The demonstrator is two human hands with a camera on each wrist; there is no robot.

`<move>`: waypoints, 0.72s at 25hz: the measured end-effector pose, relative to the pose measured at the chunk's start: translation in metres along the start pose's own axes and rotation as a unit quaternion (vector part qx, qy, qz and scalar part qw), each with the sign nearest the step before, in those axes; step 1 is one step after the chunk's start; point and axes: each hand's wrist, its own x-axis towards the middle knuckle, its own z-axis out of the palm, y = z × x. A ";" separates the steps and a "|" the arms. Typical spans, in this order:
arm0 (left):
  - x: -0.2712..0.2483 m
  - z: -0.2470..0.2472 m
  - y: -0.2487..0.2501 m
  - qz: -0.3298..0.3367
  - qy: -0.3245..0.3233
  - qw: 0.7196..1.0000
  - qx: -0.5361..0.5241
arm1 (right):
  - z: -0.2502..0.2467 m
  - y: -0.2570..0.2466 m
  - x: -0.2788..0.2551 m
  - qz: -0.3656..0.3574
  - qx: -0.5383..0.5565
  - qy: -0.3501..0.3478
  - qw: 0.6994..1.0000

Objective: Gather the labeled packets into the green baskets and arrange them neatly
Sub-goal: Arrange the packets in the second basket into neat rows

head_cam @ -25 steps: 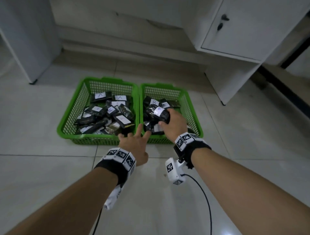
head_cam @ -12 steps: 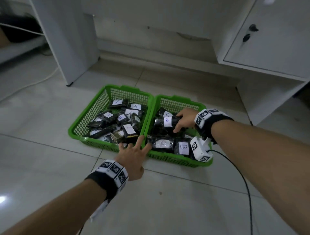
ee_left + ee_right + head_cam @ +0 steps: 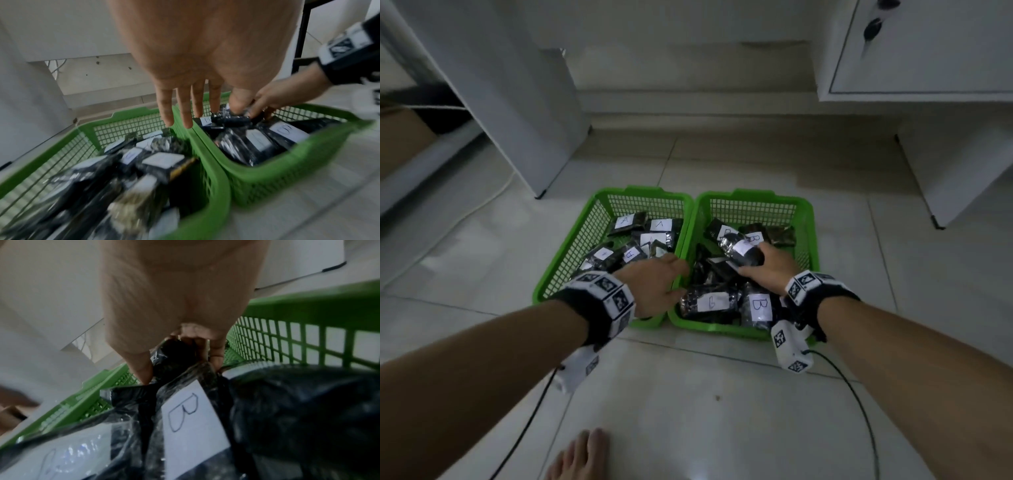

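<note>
Pale floor tiles [image 3: 482,274] carry two green mesh baskets set side by side and touching, with white cabinets behind them. Over the left basket [image 3: 571,260], the left hand [image 3: 654,284] hovers with fingers straight and together, holding nothing; its fingertips reach toward the shared rim between the baskets. Packets [image 3: 626,240] below it lie in a loose heap, dark glossy plastic with white paper labels, several marked A. In the right basket [image 3: 810,240], the right hand [image 3: 770,270] curls its fingers and thumb around one dark packet [image 3: 739,251] with a white label, lifted slightly above the pile near the basket's middle. From the right wrist view, the thumb and fingers close round the packet's dark end. Other packets sit beneath and in front of that hand, two at the near edge showing a handwritten B on their labels [image 3: 760,305]. Both wrists wear black bands with black-and-white square markers, and a bare foot [image 3: 582,455] rests on the floor at the bottom edge.
</note>
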 end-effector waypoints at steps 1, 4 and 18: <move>0.018 -0.006 -0.004 0.000 0.019 1.000 0.002 | -0.001 0.001 0.003 -0.016 -0.017 -0.002 1.000; 0.073 -0.014 -0.007 -0.014 0.054 0.998 -0.030 | -0.004 0.005 0.013 -0.054 -0.059 0.005 0.997; 0.107 -0.081 -0.014 0.074 -0.029 0.994 0.079 | -0.027 -0.003 0.004 -0.063 -0.139 -0.070 0.986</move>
